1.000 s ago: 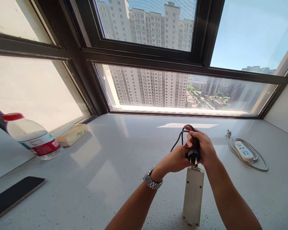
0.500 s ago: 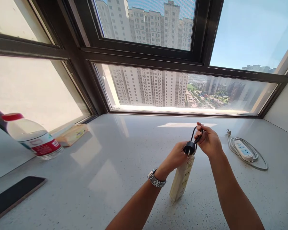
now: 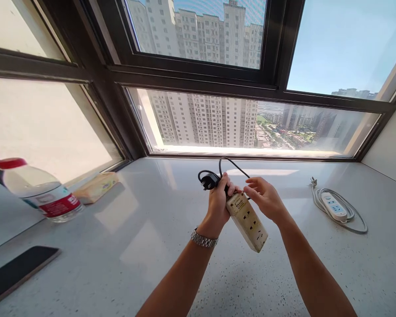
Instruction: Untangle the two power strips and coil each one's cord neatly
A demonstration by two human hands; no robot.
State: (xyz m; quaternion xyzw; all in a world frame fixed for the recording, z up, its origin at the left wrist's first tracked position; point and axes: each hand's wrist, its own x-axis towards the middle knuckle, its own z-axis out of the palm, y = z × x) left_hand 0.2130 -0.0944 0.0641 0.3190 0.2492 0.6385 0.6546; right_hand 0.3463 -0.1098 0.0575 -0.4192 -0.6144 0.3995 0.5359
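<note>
My left hand point(image 3: 219, 200), with a metal watch on the wrist, grips the cord end of a yellowed power strip point(image 3: 249, 222) and holds it tilted above the white counter point(image 3: 125, 259). Its black plug point(image 3: 208, 180) sticks out to the left of that hand, and the black cord point(image 3: 231, 164) loops up behind it. My right hand point(image 3: 264, 198) is just right of the strip's top end, fingers loosely apart, with the cord near its fingertips; I cannot tell whether it touches the cord.
A white power strip with a coiled grey cable point(image 3: 335, 208) lies at the right. At the left are a water bottle with a red cap point(image 3: 39, 190), a yellowish tissue pack point(image 3: 97, 187) and a dark phone point(image 3: 18, 270). Dark window frames close off the back.
The strip has swung from upright to tilted with its sockets facing me. The plug has moved left with my left hand. My right hand has let the cord loop go.
</note>
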